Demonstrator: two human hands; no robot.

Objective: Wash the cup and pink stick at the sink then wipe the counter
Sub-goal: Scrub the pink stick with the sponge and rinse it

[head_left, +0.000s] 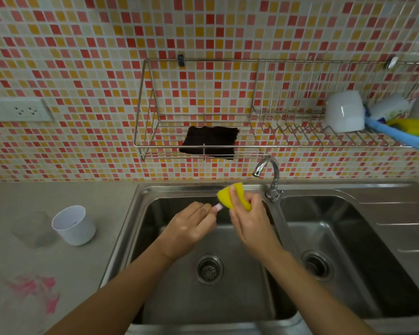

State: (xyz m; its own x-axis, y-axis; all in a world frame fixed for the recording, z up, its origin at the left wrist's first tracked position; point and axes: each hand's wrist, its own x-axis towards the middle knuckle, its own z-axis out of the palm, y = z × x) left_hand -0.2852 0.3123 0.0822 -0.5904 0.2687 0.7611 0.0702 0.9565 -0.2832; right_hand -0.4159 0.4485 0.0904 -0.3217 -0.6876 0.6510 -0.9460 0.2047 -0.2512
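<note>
Over the left basin of the sink [140,197], the left hand [189,228] pinches the pink stick [217,208], its long axis pointing right into the yellow sponge [232,194] folded in the right hand [249,221]. The cup [73,225] waits on the counter [58,262], near the sink's left edge.

Hands rub sponge [235,195] on pink stick [217,208] over sink [169,192].

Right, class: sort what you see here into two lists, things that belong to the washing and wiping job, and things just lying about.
Belongs to the job:
pink stick in left hand
sponge in right hand
cup
tap
sink
pink stain on the counter

Just lying about:
black cloth
wire rack
white mug
blue brush
wall socket
</note>
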